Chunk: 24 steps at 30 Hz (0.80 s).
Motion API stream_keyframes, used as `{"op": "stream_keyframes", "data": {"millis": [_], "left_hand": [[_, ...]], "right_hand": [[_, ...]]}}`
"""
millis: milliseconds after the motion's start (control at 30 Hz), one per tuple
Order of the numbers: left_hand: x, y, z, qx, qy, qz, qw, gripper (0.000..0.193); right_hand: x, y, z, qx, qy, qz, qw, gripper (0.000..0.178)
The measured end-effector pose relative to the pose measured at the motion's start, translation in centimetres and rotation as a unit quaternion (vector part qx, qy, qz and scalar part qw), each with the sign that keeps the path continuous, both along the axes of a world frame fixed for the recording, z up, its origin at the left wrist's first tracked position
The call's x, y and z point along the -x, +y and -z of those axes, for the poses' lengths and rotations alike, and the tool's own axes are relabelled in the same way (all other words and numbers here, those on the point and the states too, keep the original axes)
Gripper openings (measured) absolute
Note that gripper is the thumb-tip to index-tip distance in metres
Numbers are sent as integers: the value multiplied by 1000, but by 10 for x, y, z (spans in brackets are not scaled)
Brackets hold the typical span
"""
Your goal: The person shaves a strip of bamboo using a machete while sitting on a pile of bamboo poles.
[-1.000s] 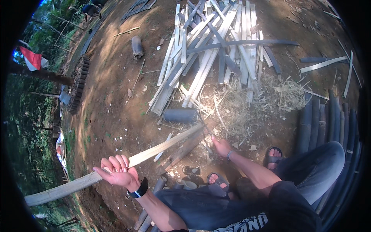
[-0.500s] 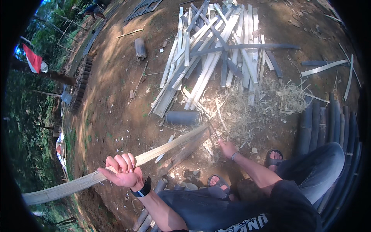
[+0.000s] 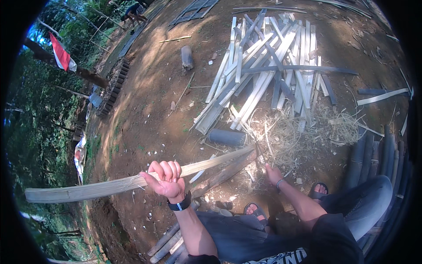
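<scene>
A long pale split-bamboo strip (image 3: 110, 188) slants across the view, its near end out to the left. My left hand (image 3: 168, 180) is closed around its middle, palm side up, with a dark band on the wrist. The strip's far end rests at the tip of a brown wooden block (image 3: 222, 175) on the ground. My right hand (image 3: 273, 174) is closed on a knife (image 3: 259, 152), its handle mostly hidden in the fist. The thin dark blade meets the strip's far end beside the block.
Beyond lies a heap of split bamboo strips (image 3: 272, 66). Curly shavings (image 3: 290, 141) cover the soil near the blade. A dark bamboo section (image 3: 227, 137) lies left of them. Bamboo poles (image 3: 358, 160) stand close on the right. Another person (image 3: 134, 14) bends at the far left.
The view has shifted, so the scene sits farther right and lower. My left hand and the strip's near end have risen; my right hand keeps its place by the block.
</scene>
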<state>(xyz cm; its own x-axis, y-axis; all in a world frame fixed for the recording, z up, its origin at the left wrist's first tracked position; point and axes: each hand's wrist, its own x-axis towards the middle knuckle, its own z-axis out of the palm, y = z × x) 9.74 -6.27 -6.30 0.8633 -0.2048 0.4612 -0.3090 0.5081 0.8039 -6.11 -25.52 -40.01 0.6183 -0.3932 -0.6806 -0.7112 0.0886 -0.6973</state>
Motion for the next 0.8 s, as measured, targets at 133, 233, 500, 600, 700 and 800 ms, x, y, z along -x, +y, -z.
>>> {"op": "stream_keyframes", "data": {"millis": [133,233,500,600,700,800], "left_hand": [[1,-1,-8,12,-7,8,1000,54],[11,2,-47,33,9,28,999,53],[12,-42,-178,99,68,205,971,61],[1,-69,-213,74,98,217,968,61],[-8,-107,-236,64,135,185,971,62],[-22,-133,-239,39,164,141,975,62]], "right_hand": [[-6,-40,-57,165,-118,-66,977,62],[-12,-85,-197,226,-213,-120,943,58],[32,-117,-333,89,-365,-132,917,33],[39,-99,-341,15,-369,-160,915,27],[45,-92,-346,-134,-400,-156,893,20],[57,-91,-360,-195,-398,-161,882,19]]}}
